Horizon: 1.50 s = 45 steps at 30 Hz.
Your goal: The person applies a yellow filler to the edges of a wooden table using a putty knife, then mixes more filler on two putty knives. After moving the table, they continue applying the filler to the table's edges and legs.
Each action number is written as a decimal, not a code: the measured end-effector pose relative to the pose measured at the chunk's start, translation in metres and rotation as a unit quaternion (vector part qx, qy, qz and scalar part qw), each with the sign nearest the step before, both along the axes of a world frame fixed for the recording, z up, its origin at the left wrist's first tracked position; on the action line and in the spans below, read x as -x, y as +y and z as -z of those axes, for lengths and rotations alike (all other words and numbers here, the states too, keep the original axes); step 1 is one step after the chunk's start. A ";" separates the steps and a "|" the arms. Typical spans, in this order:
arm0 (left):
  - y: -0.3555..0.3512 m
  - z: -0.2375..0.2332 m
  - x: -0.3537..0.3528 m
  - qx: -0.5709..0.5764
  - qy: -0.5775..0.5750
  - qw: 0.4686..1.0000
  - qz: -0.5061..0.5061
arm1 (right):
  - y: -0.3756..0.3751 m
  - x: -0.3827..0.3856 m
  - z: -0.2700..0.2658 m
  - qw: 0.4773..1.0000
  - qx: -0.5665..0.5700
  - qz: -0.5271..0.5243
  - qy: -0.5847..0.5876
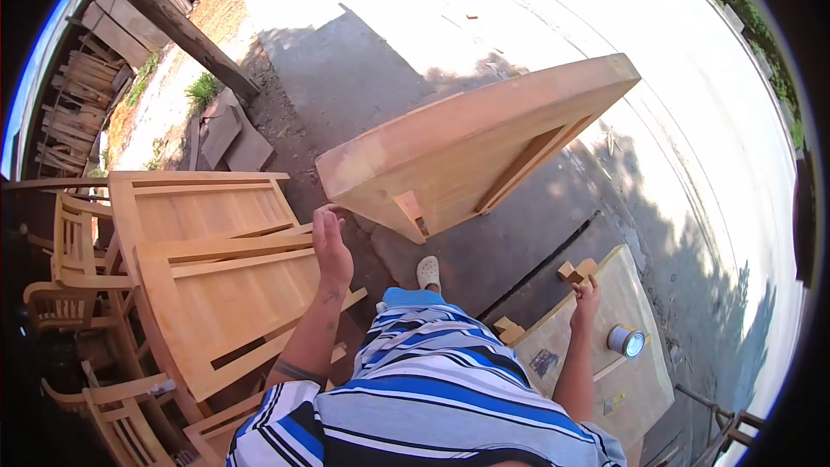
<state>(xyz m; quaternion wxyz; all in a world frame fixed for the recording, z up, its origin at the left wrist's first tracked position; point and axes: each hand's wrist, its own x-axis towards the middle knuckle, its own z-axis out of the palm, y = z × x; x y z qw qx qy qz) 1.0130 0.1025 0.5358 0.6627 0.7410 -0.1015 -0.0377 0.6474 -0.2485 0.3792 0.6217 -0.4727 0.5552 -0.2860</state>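
Outdoors, a sunlit concrete yard ran far ahead, with a leaning post point(164, 17) and stacked timber at the far left. A tilted tabletop point(467, 143) of pale bare wood stood on edge in the middle, underside frame facing right, just beyond the person's shoe point(428, 272). The left hand point(331, 246) was raised with its fingers spread loosely and holding nothing, just below the tabletop's near corner; whether it touched the wood could not be told. The right hand point(586, 294) was curled around a small wooden block point(573, 272) at the near right, above a flat board point(640, 398) on which a tin point(626, 340) stood. At the left lay two more tabletops point(216, 294), overlapped, with chairs point(73, 251) beside them.

By my reading the work was midway. The tilted tabletop was neither down on the stack nor laid flat, and all the wood looked unfinished. The block was in hand and not yet placed anywhere. Whether the tin was open could not be told.
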 end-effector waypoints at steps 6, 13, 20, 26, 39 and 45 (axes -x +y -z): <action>-0.048 -0.080 -0.008 0.122 -0.299 0.945 0.057 | -0.066 -0.214 -0.146 0.947 0.199 -0.131 -0.218; -0.054 -0.081 -0.057 0.069 -0.334 0.934 0.107 | -0.109 -0.310 -0.178 0.892 0.216 -0.245 -0.312; -0.058 -0.093 -0.100 0.031 -0.291 0.956 0.003 | -0.137 -0.378 -0.184 0.806 0.282 -0.377 -0.359; -0.065 -0.131 -0.189 0.079 -0.226 0.964 -0.115 | -0.141 -0.455 -0.168 0.957 0.181 0.003 -0.225; 0.008 -0.153 -0.500 0.161 -0.179 0.970 -0.046 | -0.041 -0.757 -0.286 0.921 0.320 -0.146 -0.170; 0.131 -0.148 -0.699 0.211 -0.155 0.961 -0.088 | 0.080 -0.974 -0.341 0.903 0.373 -0.152 -0.149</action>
